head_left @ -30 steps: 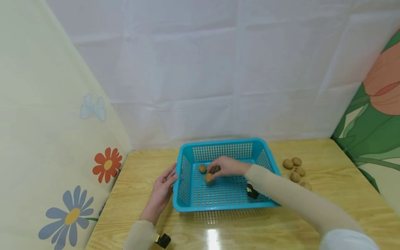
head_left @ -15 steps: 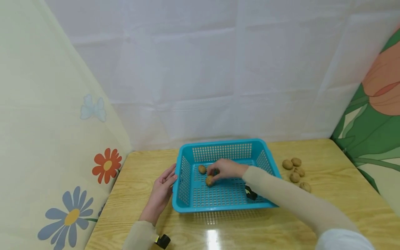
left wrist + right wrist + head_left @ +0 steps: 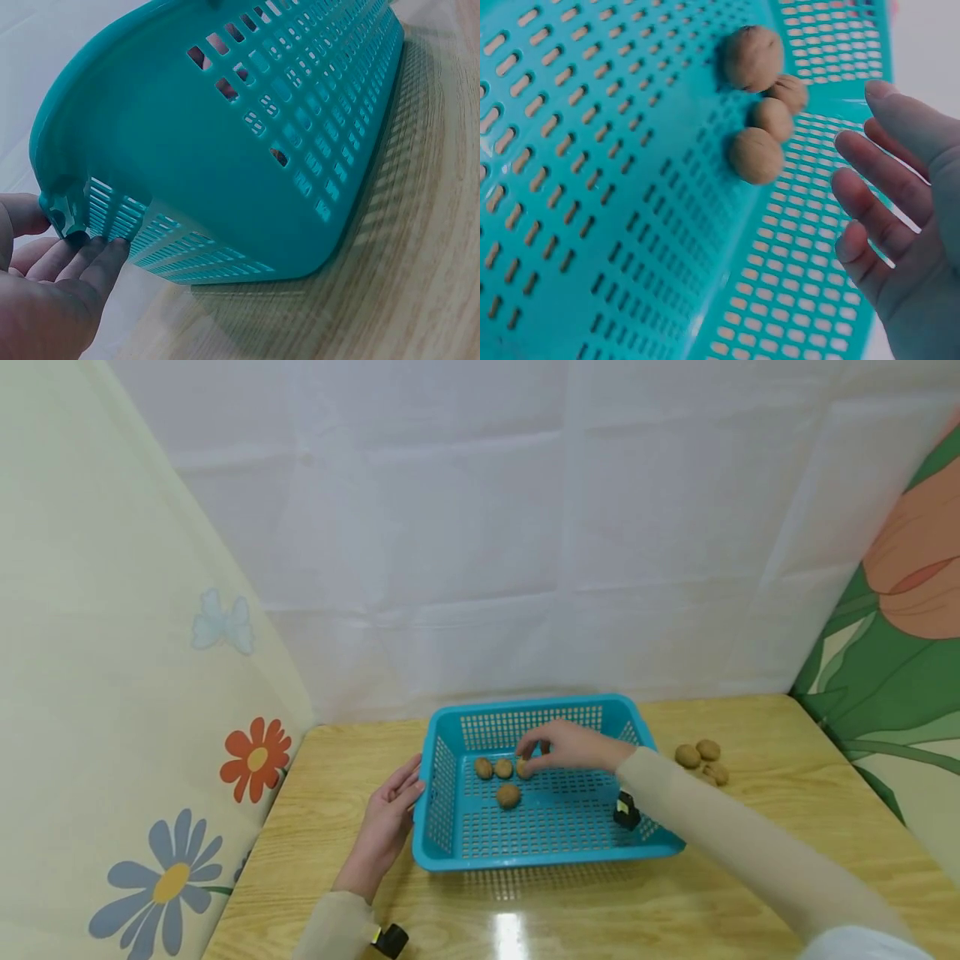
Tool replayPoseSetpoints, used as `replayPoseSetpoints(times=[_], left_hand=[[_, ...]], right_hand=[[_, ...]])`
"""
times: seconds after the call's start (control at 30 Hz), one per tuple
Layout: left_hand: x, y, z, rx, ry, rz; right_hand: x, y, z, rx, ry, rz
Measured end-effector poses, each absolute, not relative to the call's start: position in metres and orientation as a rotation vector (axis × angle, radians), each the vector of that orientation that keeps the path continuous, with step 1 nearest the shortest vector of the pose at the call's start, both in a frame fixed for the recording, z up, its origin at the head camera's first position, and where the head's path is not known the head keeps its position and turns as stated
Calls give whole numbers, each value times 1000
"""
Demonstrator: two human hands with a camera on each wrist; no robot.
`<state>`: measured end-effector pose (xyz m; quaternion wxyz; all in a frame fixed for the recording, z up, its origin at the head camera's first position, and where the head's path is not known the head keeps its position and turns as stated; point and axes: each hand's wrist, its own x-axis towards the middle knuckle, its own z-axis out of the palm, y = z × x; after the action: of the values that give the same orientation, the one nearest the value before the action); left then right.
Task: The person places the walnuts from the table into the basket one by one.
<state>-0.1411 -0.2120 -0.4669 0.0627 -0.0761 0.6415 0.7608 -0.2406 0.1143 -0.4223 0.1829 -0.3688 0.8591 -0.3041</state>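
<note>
My right hand hovers inside a blue plastic basket, fingers spread and loosely bent. The right wrist view shows nothing between its fingers. Just beyond them, several walnuts lie on the basket floor. One walnut sits nearer the front, apart from a short row formed by a left walnut, a middle walnut and a right walnut, which the right fingertips partly cover in the head view. My left hand holds the basket's left rim, thumb at the edge and fingers against the outer wall.
More walnuts lie on the wooden table to the right of the basket, partly hidden by the right sleeve. A white cloth hangs behind the table. Flower-patterned panels stand at the left and right.
The right hand has let go of the front walnut and risen back and to the right, uncovering the row behind. The left hand has stayed on the rim.
</note>
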Motion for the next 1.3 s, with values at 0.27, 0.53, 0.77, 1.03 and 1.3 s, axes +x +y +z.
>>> replayPoseSetpoints(times=[0.27, 0.53, 0.77, 1.03, 1.3], left_hand=[[-142, -212, -468, -221, 1934, 2311], [-142, -212, -468, -236, 1933, 2310], [-142, -212, -468, -227, 1934, 2307], [-144, -211, -468, -242, 1949, 2310], [-144, -211, -468, -254, 1940, 2316]], right_hand=[[-238, 149, -402, -1018, 2517, -914], [-232, 192, -394, -967, 2583, -1027], [-215, 234, -387, -901, 2652, -1053], [-201, 280, -392, -795, 2791, -1047], [-189, 324, -410, -695, 2838, -1117]])
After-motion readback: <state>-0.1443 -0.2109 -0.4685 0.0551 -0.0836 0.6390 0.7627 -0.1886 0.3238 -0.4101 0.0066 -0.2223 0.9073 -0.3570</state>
